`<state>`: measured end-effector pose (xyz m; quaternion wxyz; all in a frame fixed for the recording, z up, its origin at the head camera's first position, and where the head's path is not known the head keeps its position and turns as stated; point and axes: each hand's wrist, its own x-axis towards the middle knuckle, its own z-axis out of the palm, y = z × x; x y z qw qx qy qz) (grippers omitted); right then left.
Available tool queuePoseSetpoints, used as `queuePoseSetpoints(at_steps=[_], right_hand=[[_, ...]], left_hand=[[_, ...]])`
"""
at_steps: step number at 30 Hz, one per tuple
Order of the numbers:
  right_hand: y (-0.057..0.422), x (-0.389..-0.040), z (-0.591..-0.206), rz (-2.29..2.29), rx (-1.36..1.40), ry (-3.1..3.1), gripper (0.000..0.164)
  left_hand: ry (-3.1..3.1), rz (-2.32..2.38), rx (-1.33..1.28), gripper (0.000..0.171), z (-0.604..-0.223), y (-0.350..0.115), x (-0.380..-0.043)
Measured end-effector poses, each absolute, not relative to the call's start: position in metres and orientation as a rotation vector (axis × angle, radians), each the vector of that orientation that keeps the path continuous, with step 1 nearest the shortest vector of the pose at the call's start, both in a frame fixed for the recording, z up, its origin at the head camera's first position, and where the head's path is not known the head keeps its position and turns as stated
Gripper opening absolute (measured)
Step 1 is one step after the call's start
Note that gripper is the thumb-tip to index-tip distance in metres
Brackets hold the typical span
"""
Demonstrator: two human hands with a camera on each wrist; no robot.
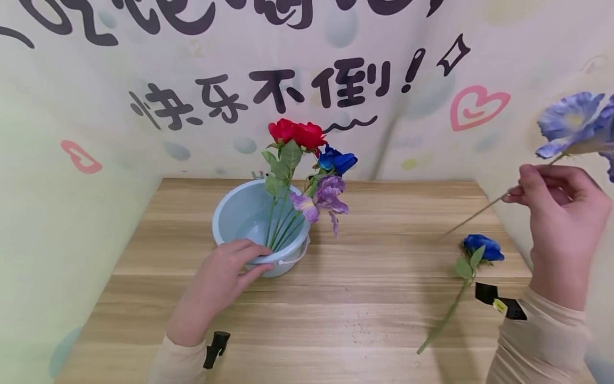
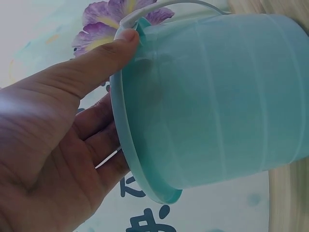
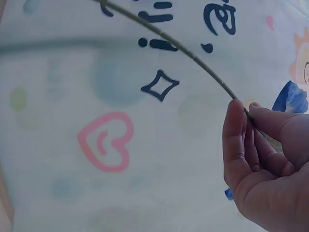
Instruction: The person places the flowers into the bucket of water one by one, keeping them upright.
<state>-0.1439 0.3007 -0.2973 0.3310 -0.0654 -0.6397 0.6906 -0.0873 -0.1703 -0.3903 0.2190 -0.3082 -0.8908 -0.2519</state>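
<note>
On the wooden counter (image 1: 374, 266) stands the bucket (image 1: 242, 213), where I have the left hand (image 1: 225, 277) stretched out, gripping the near rim with thumb and fingers; the right hand (image 1: 566, 213), raised well to the right, pinches a pale-blue flower (image 1: 571, 124) by its stem.

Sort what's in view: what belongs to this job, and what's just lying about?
Job, apparently: light-blue bucket; red roses, blue rose and purple iris in it; held periwinkle flower; probably the loose blue rose.

Just about: specks on the wooden table; lettered backdrop.
</note>
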Motion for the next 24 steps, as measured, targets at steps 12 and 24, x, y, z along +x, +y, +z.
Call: queuePoseSetpoints(at_steps=[12, 24], right_hand=[[0.23, -0.159, -0.288, 2.038, 0.21, -1.406, 0.029], [0.152, -0.158, -0.296, 2.034, 0.5, -1.386, 0.01]], left_hand=[[-2.464, -0.722, -0.862, 0.024, -0.393, -0.172, -0.088], [-2.464, -0.718, -0.875, 0.023, -0.393, -0.171, -0.089]])
